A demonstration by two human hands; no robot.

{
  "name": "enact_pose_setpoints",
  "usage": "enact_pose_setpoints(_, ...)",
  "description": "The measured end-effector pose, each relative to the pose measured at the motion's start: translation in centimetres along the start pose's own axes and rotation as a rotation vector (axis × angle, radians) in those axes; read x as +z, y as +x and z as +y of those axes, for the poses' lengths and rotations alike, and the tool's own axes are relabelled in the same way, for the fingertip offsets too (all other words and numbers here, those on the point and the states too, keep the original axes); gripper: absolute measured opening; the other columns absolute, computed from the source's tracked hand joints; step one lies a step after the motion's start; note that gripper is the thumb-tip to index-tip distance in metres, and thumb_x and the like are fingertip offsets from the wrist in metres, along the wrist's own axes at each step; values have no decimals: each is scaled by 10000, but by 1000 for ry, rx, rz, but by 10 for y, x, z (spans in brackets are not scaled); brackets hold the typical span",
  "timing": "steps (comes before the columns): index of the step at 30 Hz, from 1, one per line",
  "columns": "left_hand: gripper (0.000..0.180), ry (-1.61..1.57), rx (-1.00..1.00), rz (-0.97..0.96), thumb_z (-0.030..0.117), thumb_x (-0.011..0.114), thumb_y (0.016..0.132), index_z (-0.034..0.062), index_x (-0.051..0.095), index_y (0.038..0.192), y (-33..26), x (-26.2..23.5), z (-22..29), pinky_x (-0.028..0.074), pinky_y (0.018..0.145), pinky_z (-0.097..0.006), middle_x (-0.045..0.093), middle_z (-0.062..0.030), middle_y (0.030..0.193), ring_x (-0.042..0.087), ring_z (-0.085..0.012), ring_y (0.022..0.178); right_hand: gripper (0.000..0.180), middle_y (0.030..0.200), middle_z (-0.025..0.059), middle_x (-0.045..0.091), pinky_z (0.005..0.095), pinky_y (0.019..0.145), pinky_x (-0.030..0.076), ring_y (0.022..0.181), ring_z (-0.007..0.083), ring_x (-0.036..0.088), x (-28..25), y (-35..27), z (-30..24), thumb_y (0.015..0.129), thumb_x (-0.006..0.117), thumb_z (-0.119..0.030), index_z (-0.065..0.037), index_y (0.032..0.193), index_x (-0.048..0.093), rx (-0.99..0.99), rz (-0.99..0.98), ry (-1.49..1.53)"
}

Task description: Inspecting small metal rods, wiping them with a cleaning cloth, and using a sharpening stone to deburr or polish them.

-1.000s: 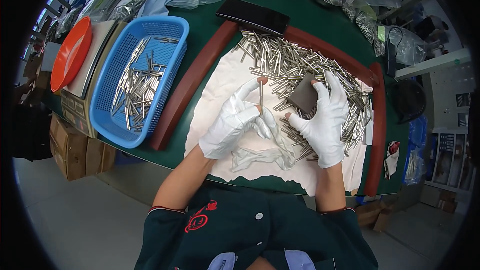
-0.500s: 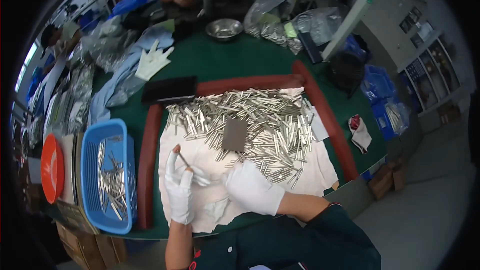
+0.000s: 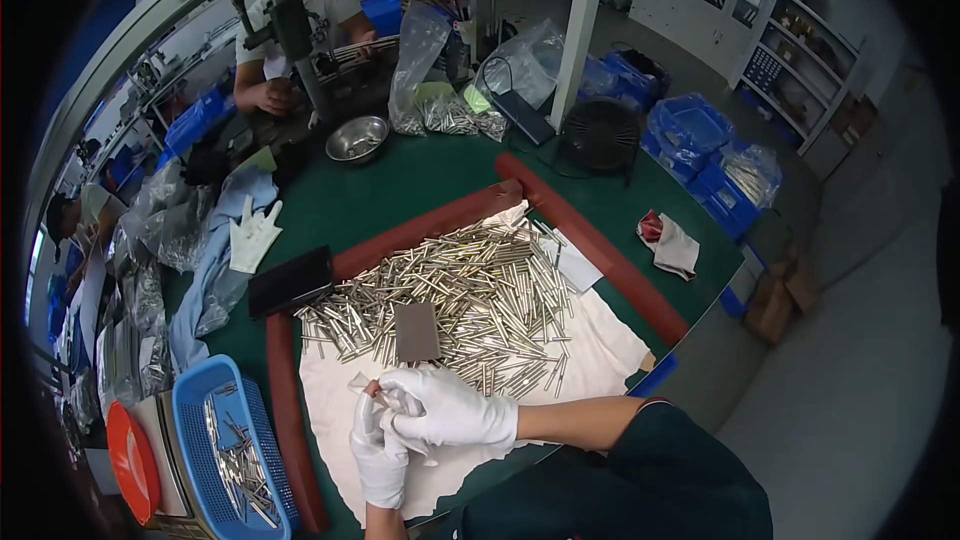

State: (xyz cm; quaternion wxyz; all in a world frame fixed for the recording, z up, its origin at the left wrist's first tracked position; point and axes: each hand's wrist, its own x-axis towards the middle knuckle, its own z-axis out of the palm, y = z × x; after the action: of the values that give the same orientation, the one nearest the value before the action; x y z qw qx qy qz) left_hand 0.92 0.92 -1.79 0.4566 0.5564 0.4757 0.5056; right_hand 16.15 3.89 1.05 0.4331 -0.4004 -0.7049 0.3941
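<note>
My hands, in white gloves with a bare fingertip showing on the left, meet over the near part of a pale cloth. My left hand is closed; the slim metal rod seen in it earlier is now hidden. From the right my right hand closes on a small white rag, pressed against the left fingers. Just beyond them a grey-brown rectangular block lies on a wide heap of shiny metal rods.
Red-brown padded bars border the cloth. To the left stand a blue basket of rods and an orange-red basin. A black box, a metal bowl and a fan lie farther off. Another person works at the back.
My right hand has moved left to my left hand, bringing the rag up between them. The rod no longer shows. The view has shifted, taking in more of the room's far side.
</note>
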Motion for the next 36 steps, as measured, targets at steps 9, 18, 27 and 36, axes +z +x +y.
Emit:
enact_pose_setpoints(9,394,-54,-45,-119,63,594,903,-36,492,1270,-9,-1,20,493,691,-249,641,-100,971,600,-119,807,196,796,101,613,291,601,478,666,158,599,-18,0,-5,816,604,-129,25,931,638,104,-203,215)
enact_pose_setpoints(18,853,-746,-343,-403,144,721,808,35,184,1461,-2,-17,9,516,618,-273,576,-146,1143,635,-184,718,166,729,6,627,197,554,440,639,36,549,-39,9,-7,840,549,-58,22,942,653,254,-437,480)
enact_pose_setpoints(27,734,-690,-315,-266,98,588,840,28,211,1465,9,-19,18,481,567,-254,644,-91,689,609,-146,581,161,767,-1,565,185,482,403,560,29,505,-26,10,-13,848,618,-62,12,989,642,400,14,387)
enact_pose_setpoints(36,667,-370,-312,-207,-12,527,874,56,235,1470,3,-5,28,488,653,-232,646,-63,884,607,-101,693,83,774,16,568,205,551,430,633,51,543,-12,8,-27,868,602,-39,32,904,582,492,-183,665)
